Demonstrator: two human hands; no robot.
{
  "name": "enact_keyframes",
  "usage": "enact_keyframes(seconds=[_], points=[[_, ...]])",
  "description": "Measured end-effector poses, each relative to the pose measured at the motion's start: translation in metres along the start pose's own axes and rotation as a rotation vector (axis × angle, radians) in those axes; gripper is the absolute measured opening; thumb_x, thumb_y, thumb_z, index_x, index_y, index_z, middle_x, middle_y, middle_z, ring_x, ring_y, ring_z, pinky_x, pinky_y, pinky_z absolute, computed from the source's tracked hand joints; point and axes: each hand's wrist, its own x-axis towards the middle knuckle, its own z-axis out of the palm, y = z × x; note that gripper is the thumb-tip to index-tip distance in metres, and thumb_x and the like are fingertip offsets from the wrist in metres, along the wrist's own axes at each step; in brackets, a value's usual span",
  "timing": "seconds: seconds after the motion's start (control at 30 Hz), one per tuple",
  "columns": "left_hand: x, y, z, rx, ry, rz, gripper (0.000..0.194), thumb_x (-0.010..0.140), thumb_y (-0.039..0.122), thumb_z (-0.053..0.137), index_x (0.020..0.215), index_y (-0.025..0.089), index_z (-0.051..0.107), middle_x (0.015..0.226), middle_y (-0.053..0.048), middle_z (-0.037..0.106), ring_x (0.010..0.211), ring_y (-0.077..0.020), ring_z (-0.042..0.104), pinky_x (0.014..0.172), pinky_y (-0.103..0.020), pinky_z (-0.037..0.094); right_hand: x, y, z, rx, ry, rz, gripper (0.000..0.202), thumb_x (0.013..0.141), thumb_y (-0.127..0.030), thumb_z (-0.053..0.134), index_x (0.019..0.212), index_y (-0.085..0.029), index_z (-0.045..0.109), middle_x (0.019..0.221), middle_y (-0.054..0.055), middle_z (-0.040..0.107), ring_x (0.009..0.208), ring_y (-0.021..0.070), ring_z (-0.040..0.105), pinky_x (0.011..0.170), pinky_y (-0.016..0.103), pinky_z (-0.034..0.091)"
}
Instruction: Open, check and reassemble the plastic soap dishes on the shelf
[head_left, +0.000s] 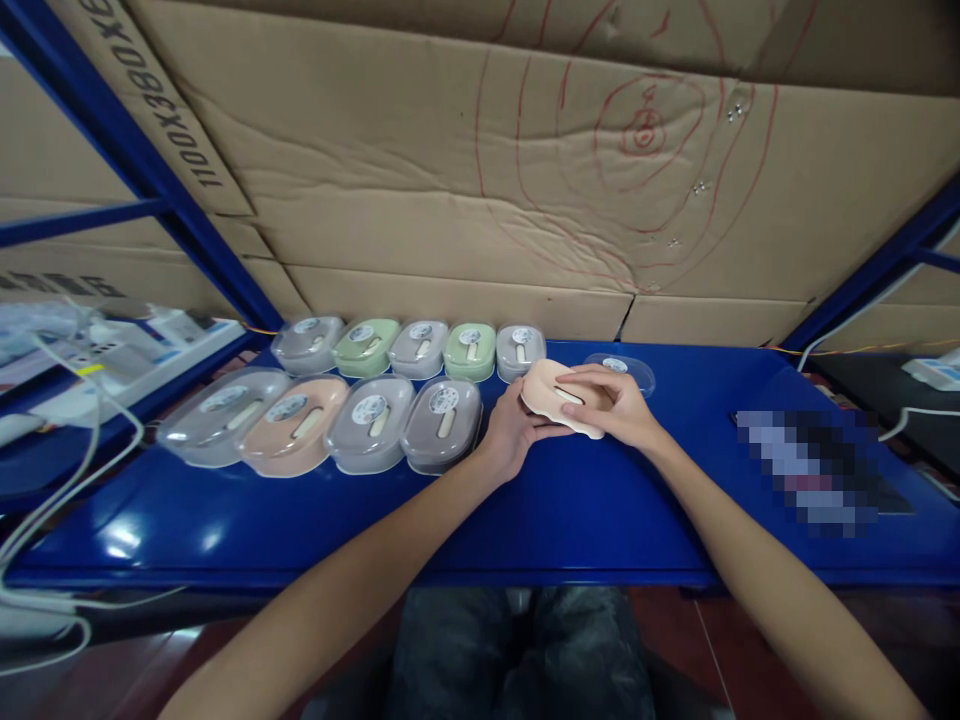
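Both hands are raised over the blue table and hold a peach plastic box [541,385] with a wavy lower edge and a pale oblong piece on its face. My left hand [512,430] grips it from the left and below, fingers partly hidden behind it. From the right, my right hand [611,400] presses its thumb and fingers onto the face around the oblong piece. A clear lid [636,374] with a round label lies on the table just behind my right hand. Left of my hands, the closest finished-looking box is a grey one [442,425] under a clear lid.
Two rows of clear-lidded boxes fill the table's left part, among them a green box [366,348] and a peach box [292,430]. A blurred-out flat item [810,470] lies at right. Cardboard [420,150] walls the back; blue posts [217,270] frame the sides.
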Motion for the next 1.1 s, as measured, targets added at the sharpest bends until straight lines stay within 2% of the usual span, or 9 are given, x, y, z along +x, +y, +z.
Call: enact_keyframes(seconds=[0.17, 0.27, 0.37, 0.43, 0.53, 0.73, 0.83, 0.97, 1.1], points=[[-0.001, 0.001, 0.002, 0.002, 0.033, 0.007, 0.039, 0.112, 0.031, 0.041, 0.129, 0.010, 0.071, 0.122, -0.021, 0.080, 0.095, -0.0326, 0.081, 0.089, -0.057, 0.070, 0.005, 0.002, -0.004, 0.107, 0.057, 0.031, 0.043, 0.082, -0.063, 0.092, 0.111, -0.031, 0.088, 0.122, 0.008, 0.085, 0.118, 0.0314, 0.077, 0.111, 0.052, 0.058], [-0.002, 0.002, 0.003, -0.003, 0.066, 0.012, 0.037, 0.111, 0.030, 0.042, 0.123, 0.011, 0.071, 0.120, -0.020, 0.080, 0.096, -0.0327, 0.081, 0.083, -0.055, 0.072, 0.008, 0.002, -0.017, 0.135, 0.113, 0.089, 0.048, 0.081, -0.066, 0.091, 0.113, -0.030, 0.086, 0.123, 0.007, 0.085, 0.116, 0.0327, 0.078, 0.107, 0.051, 0.061], [-0.003, 0.003, 0.005, 0.012, 0.091, 0.022, 0.037, 0.111, 0.032, 0.041, 0.118, 0.012, 0.071, 0.111, -0.018, 0.079, 0.092, -0.0314, 0.080, 0.073, -0.049, 0.073, 0.010, -0.001, -0.041, 0.026, 0.162, 0.127, 0.053, 0.081, -0.066, 0.089, 0.119, -0.029, 0.084, 0.124, 0.008, 0.084, 0.116, 0.0345, 0.078, 0.105, 0.052, 0.061], [-0.004, 0.003, 0.006, 0.031, 0.113, 0.020, 0.039, 0.112, 0.036, 0.038, 0.118, 0.012, 0.069, 0.105, -0.017, 0.078, 0.087, -0.0307, 0.080, 0.066, -0.047, 0.073, 0.008, -0.005, -0.060, -0.156, 0.174, 0.135, 0.054, 0.082, -0.063, 0.089, 0.123, -0.028, 0.082, 0.130, 0.009, 0.082, 0.122, 0.0358, 0.076, 0.111, 0.054, 0.057], [-0.004, 0.002, 0.007, 0.073, 0.145, 0.032, 0.044, 0.114, 0.043, 0.037, 0.118, 0.011, 0.067, 0.099, -0.017, 0.077, 0.080, -0.0311, 0.079, 0.057, -0.047, 0.071, 0.003, -0.011, -0.086, -0.344, 0.046, 0.233, 0.055, 0.081, -0.061, 0.089, 0.125, -0.030, 0.081, 0.137, 0.007, 0.080, 0.129, 0.0375, 0.073, 0.118, 0.058, 0.053], [-0.002, -0.003, 0.001, 0.215, 0.191, 0.163, 0.036, 0.105, 0.045, 0.059, 0.110, 0.011, 0.070, 0.095, -0.014, 0.074, 0.079, -0.0290, 0.078, 0.055, -0.045, 0.071, -0.006, -0.022, -0.116, -0.458, -0.186, 0.379, 0.059, 0.078, -0.068, 0.088, 0.125, -0.032, 0.083, 0.138, 0.005, 0.080, 0.132, 0.0394, 0.073, 0.119, 0.058, 0.056], [-0.002, -0.004, 0.000, 0.250, 0.231, 0.217, 0.029, 0.102, 0.042, 0.064, 0.106, 0.013, 0.071, 0.098, -0.011, 0.073, 0.085, -0.0259, 0.077, 0.060, -0.041, 0.073, -0.008, -0.027, -0.119, -0.470, -0.305, 0.438, 0.064, 0.077, -0.070, 0.087, 0.130, -0.034, 0.082, 0.142, 0.004, 0.079, 0.134, 0.0396, 0.072, 0.120, 0.056, 0.057], [-0.003, -0.003, 0.002, 0.320, 0.239, 0.193, 0.021, 0.101, 0.034, 0.065, 0.107, 0.014, 0.069, 0.094, -0.008, 0.071, 0.079, -0.0224, 0.076, 0.056, -0.035, 0.071, -0.009, -0.026, -0.115, -0.558, -0.347, 0.480, 0.072, 0.074, -0.069, 0.088, 0.136, -0.033, 0.079, 0.139, 0.006, 0.080, 0.129, 0.0408, 0.075, 0.114, 0.056, 0.061], [-0.003, -0.003, 0.003, 0.412, 0.225, 0.196, 0.021, 0.098, 0.026, 0.066, 0.114, 0.013, 0.067, 0.098, -0.009, 0.071, 0.071, -0.0205, 0.074, 0.049, -0.034, 0.069, -0.008, -0.011, -0.111, -0.691, -0.409, 0.340, 0.056, 0.081, -0.064, 0.082, 0.127, -0.031, 0.083, 0.141, 0.007, 0.080, 0.133, 0.0415, 0.073, 0.120, 0.059, 0.055]])
